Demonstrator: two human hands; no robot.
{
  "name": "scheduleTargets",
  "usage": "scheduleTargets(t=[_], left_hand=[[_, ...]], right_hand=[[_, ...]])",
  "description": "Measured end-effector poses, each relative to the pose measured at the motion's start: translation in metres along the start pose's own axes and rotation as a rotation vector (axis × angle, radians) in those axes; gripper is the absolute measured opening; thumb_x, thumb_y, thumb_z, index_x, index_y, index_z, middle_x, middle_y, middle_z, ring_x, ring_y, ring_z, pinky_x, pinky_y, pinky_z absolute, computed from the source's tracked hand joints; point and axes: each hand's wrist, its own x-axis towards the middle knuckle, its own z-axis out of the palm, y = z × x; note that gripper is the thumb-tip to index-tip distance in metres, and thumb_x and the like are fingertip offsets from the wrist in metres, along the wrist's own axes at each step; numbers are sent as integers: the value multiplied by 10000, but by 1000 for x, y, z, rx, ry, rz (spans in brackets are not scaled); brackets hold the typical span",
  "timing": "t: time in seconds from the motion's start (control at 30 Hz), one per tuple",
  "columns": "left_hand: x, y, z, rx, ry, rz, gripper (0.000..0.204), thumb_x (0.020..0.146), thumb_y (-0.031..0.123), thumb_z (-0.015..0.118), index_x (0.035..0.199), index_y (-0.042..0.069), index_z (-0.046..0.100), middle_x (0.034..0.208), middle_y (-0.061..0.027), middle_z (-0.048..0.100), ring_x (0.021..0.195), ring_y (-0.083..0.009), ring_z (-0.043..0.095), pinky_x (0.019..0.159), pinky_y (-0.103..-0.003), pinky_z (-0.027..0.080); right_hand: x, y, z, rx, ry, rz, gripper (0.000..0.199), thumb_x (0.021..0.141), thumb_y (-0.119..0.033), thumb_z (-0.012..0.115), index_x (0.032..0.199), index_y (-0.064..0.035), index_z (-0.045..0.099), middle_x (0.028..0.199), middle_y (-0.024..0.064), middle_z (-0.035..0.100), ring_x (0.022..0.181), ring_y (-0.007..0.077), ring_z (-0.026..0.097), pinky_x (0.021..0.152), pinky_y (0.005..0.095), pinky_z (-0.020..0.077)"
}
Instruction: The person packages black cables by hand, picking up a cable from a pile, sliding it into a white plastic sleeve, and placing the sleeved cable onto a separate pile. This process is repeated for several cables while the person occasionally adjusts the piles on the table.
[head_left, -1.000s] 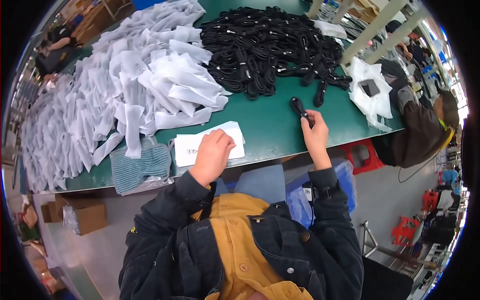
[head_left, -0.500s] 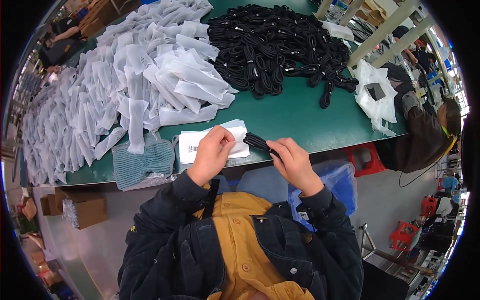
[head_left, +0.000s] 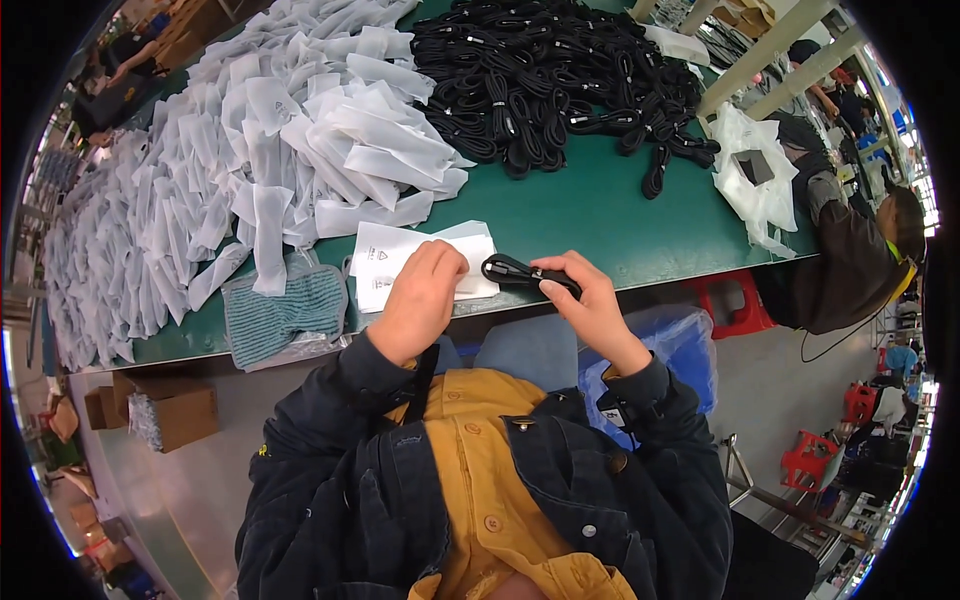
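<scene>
My right hand (head_left: 583, 300) is closed around a coiled black cable (head_left: 512, 270), fingers and thumb at its right end. The coil's left end points toward a small stack of flat white translucent bags (head_left: 375, 285) at the table's front edge. Over the stack's right part, my left hand (head_left: 424, 300) has its fingers bent together and seems to pinch the top bag near its open end; the fingertips are partly hidden. The cable's tip lies close to that bag's edge, right of my left fingers.
A large pile of filled whitish bags (head_left: 250, 130) covers the table's left. Bundled black cables (head_left: 560, 80) lie at the back. A teal ribbed cloth (head_left: 285, 315) sits left of the stack. At right are a crumpled white bag (head_left: 735, 200), a red stool (head_left: 740, 310) and a seated person.
The cable coil has turned flatter, its loop now facing up beside the bags. The top white bag has shifted up and left. My right hand has rotated slightly.
</scene>
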Motion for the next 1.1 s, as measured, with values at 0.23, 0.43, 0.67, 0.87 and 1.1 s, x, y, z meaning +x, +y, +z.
scheduleTargets(t=[0.23, 0.43, 0.67, 0.87, 1.1], left_hand=[[-2, 2, 9, 139, 7, -43, 121, 813, -16, 658, 911, 13, 593, 912, -143, 563, 854, -353, 576, 749, -393, 475], [-2, -3, 15, -48, 68, -177, 60, 867, 19, 620, 907, 5, 578, 866, -142, 556, 771, -346, 578, 713, -424, 477], [1, 5, 6, -252, 66, -283, 83, 874, -15, 634, 917, -17, 563, 891, -117, 569, 771, -306, 561, 696, -358, 475], [6, 14, 6, -150, 89, 101, 111, 848, -31, 648, 902, 7, 559, 974, -122, 578, 866, -306, 551, 757, -355, 462], [26, 20, -7, -86, 136, 108, 125, 853, 3, 662, 916, 19, 556, 1042, -110, 577, 919, -269, 548, 789, -337, 448]], right_hand=[[-3, 8, 7, -196, 132, -271, 305, 872, 5, 655, 1176, -18, 659, 947, 99, 583, 710, 213, 568, 660, 266, 457], [-11, 0, 13, -369, 180, -372, 357, 827, 38, 687, 1178, -21, 662, 964, 125, 593, 744, 273, 602, 656, 320, 499], [-6, 0, 10, -652, 86, -662, 389, 827, -4, 702, 1210, -31, 642, 940, 113, 579, 784, 268, 613, 647, 341, 497], [-2, 4, 16, 45, 63, -36, 353, 848, 23, 687, 1194, -33, 653, 946, 94, 598, 767, 204, 593, 654, 283, 486], [6, -6, 30, 115, -1, -178, 324, 881, 18, 667, 1199, -4, 608, 1115, 78, 550, 908, 126, 536, 759, 239, 462]])
